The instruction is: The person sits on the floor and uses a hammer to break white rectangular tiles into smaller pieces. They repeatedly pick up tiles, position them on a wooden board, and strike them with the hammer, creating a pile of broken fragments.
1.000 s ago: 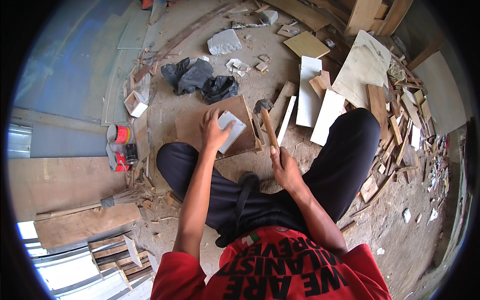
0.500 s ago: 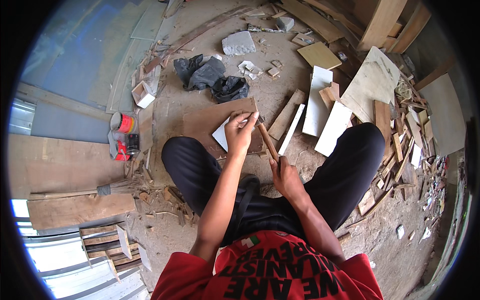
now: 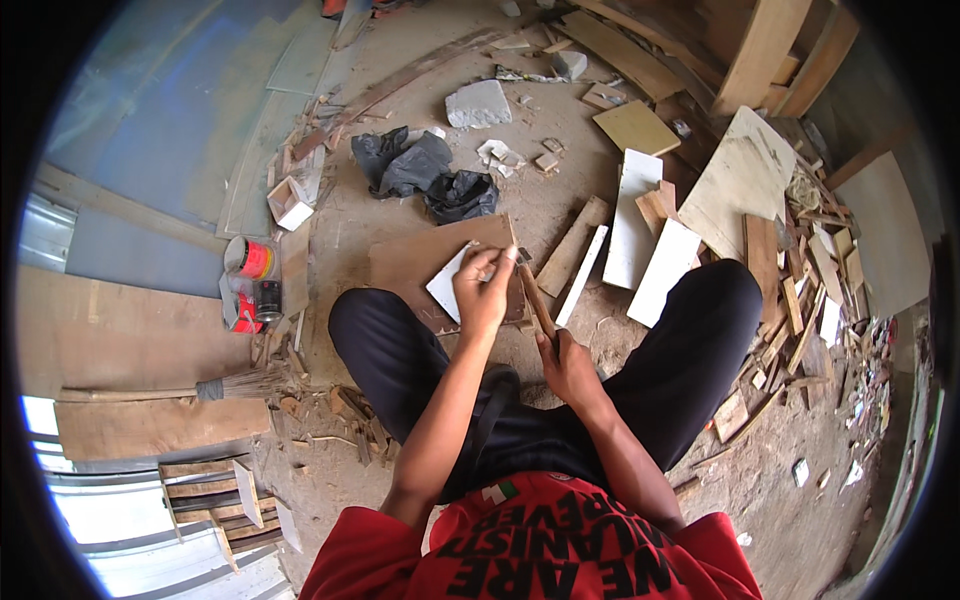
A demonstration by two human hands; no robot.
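Note:
A hammer with a wooden handle [image 3: 537, 301] is gripped low on the shaft by my right hand [image 3: 570, 370]. Its small dark head is up beside the fingertips of my left hand [image 3: 483, 285]. Thumb and fingers of that hand are pinched together; whatever is between them is too small to make out. Below my left hand a brown board [image 3: 405, 258] lies on the floor between my knees. On the board rests a white panel piece [image 3: 443, 287], partly hidden by my left hand.
Black plastic bags [image 3: 415, 165] and a concrete block [image 3: 478, 104] lie ahead. White boards [image 3: 666, 270] and scrap wood [image 3: 790, 310] are heaped at the right. Paint cans [image 3: 249, 257] and a twig broom [image 3: 240, 386] lie at the left.
The view has shifted slightly, so the floor things sit a little lower. My hands stay close together, the hammer still in the right and its head by the left fingertips.

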